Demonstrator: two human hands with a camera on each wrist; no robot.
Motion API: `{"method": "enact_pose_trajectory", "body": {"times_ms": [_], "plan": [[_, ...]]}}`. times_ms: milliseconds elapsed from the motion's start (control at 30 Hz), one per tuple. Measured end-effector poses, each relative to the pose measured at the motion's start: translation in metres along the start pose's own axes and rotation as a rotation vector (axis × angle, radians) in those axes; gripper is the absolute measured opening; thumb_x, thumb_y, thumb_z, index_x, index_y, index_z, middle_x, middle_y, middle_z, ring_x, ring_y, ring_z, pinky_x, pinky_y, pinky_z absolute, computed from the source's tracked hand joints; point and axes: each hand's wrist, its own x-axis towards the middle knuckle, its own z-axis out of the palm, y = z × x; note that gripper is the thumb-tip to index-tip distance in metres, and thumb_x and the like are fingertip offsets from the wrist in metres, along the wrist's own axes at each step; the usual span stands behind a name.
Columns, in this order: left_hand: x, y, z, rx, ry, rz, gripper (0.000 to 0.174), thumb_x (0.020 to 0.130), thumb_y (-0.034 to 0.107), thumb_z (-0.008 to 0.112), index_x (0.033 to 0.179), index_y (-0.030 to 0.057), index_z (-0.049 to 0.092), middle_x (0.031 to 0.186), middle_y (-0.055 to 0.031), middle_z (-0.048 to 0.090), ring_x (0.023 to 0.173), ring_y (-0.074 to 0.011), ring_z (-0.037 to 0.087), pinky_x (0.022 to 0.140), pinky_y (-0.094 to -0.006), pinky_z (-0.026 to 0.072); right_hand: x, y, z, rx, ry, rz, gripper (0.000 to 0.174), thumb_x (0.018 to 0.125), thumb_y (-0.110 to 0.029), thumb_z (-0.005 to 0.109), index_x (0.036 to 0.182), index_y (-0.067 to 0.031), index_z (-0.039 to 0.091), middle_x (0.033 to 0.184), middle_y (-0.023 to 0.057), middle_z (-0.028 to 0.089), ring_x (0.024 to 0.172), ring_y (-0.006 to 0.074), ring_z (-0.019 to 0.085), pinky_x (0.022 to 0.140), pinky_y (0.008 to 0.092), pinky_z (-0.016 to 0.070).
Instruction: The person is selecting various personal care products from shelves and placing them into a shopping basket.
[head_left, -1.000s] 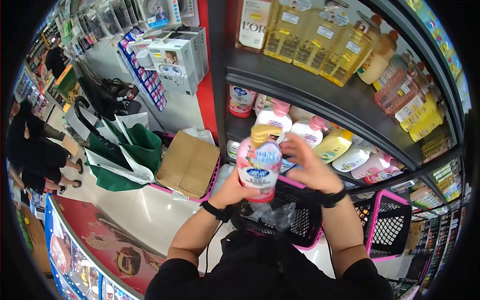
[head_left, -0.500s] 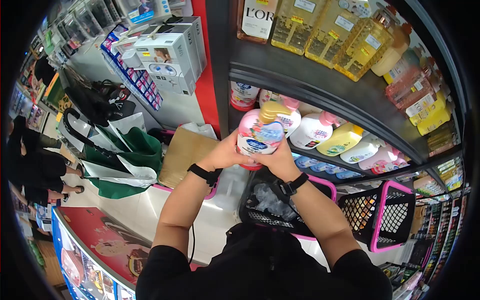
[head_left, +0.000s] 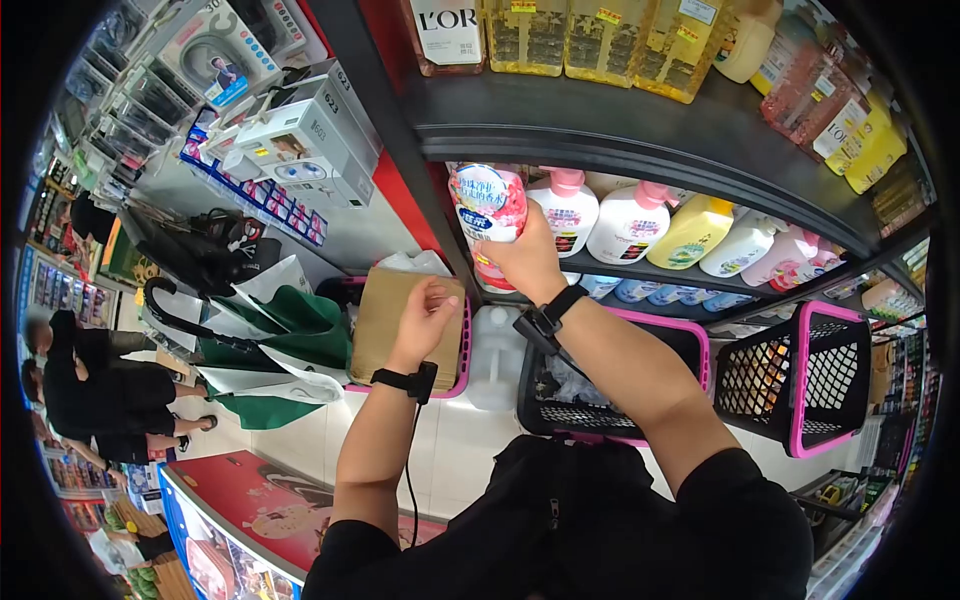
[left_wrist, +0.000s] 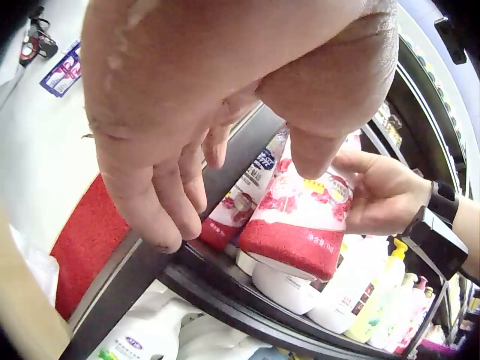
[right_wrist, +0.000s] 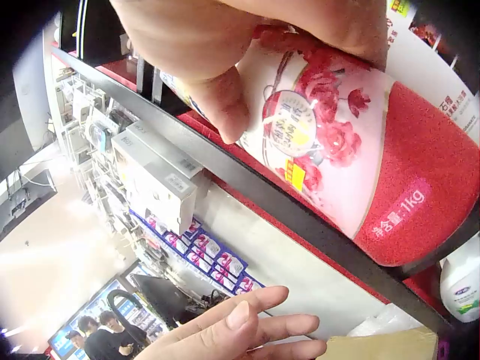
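Note:
At the left end of the lower shelf, my right hand (head_left: 528,262) grips a pink-and-red pump bottle (head_left: 490,212) round its side. Roses and a "1kg" mark show on the bottle (right_wrist: 330,139) in the right wrist view, where the thumb lies along it. Its pump is hidden beneath the shelf above. Close beside it in the left wrist view stands a similar red-based bottle (left_wrist: 241,201). My left hand (head_left: 425,316) holds nothing, its fingers relaxed, in front of the cardboard box (head_left: 385,350); the left wrist view shows its fingers (left_wrist: 172,196) hanging loosely.
White and yellow pump bottles (head_left: 630,228) line the shelf to the right. Yellow bottles (head_left: 605,45) stand on the shelf above. Below are pink-rimmed black baskets (head_left: 705,350) and a translucent jug (head_left: 495,355). Boxed goods (head_left: 305,150) hang at left, above an umbrella (head_left: 165,300).
Both hands held the bottle half a second ago; the left has let go and moved down and left. My right hand has carried the bottle onto the shelf's left end.

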Motion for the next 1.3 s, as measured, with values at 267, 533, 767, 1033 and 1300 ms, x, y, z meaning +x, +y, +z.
{"method": "enact_pose_trajectory", "body": {"times_ms": [267, 533, 767, 1033, 1300], "plan": [[0.033, 0.015, -0.011, 0.031, 0.121, 0.093, 0.073, 0.089, 0.013, 0.079, 0.148, 0.0001, 0.038, 0.126, -0.0147, 0.058, 0.109, -0.0207, 0.06, 0.09, -0.0324, 0.0527, 0.015, 0.012, 0.031, 0.094, 0.111, -0.102, 0.06, 0.066, -0.003, 0.086, 0.119, 0.0003, 0.058, 0.109, 0.0147, 0.069, 0.101, 0.0275, 0.068, 0.091, 0.0377, 0.053], [0.084, 0.059, -0.007, 0.103, 0.132, 0.183, 0.099, 0.081, 0.009, 0.083, 0.159, 0.0081, 0.021, 0.148, -0.0189, 0.044, 0.135, -0.0334, 0.046, 0.105, -0.0454, 0.0464, 0.028, 0.035, 0.048, 0.013, 0.12, -0.075, 0.06, 0.067, -0.004, 0.085, 0.12, -0.0017, 0.056, 0.111, 0.0151, 0.066, 0.103, 0.0303, 0.066, 0.092, 0.0384, 0.0516], [0.125, 0.055, -0.006, -0.131, -0.161, 0.233, 0.098, 0.081, 0.007, 0.083, 0.158, 0.0076, 0.022, 0.151, -0.0131, 0.043, 0.139, -0.0256, 0.044, 0.114, -0.0409, 0.0384, 0.038, 0.049, 0.043, 0.333, -0.082, 0.064, 0.073, 0.073, -0.004, 0.082, 0.136, -0.0013, 0.045, 0.11, 0.0113, 0.065, 0.101, 0.0182, 0.063, 0.09, 0.0323, 0.0521], [0.12, 0.057, 0.001, -0.2, -0.23, -0.026, 0.081, 0.086, 0.015, 0.082, 0.151, 0.0008, 0.036, 0.144, -0.0114, 0.052, 0.131, -0.0243, 0.05, 0.114, -0.0386, 0.0387, 0.034, 0.045, 0.031, -0.177, -0.055, 0.087, 0.091, 0.076, -0.022, 0.082, 0.146, 0.0041, 0.031, 0.132, 0.0333, 0.057, 0.124, 0.0476, 0.057, 0.102, 0.0458, 0.0478], [0.12, 0.05, 0.018, -0.264, -0.142, 0.054, 0.069, 0.084, 0.008, 0.082, 0.142, 0.0004, 0.046, 0.132, -0.0097, 0.061, 0.12, -0.0201, 0.059, 0.106, -0.0364, 0.0462, 0.002, 0.046, 0.025, -0.196, -0.134, 0.211, 0.07, 0.083, -0.018, 0.076, 0.139, 0.0069, 0.042, 0.132, 0.0315, 0.057, 0.113, 0.0445, 0.064, 0.097, 0.0437, 0.0518]]}}
